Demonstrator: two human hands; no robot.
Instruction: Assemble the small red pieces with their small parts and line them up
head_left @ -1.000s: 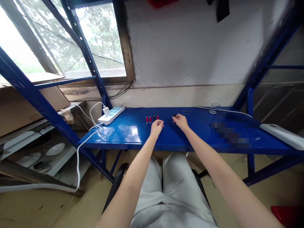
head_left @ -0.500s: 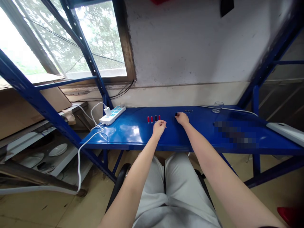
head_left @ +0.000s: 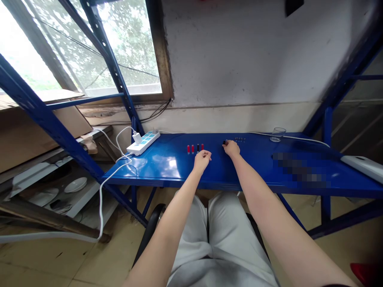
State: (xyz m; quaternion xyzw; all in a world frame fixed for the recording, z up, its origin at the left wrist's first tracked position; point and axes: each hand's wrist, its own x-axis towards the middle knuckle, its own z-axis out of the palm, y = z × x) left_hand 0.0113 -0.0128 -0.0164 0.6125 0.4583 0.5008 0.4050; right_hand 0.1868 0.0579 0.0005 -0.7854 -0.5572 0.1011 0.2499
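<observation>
Red cylinders, three, and one black cylinder stand in a row, centre of frame, on a blue worktop. Left hand, just below: fingers curled; cannot tell whether its grip holds anything. Right hand, right of centre: grip clamped on a small black piece. Glass tumbler, farther right. Power strip, left.

Pale grey trousers met a slightly darker grey top at six o'clock; the left forearm and the right forearm were bare, and a dark sliver, too cropped to identify, edged the latter near four o'clock.
</observation>
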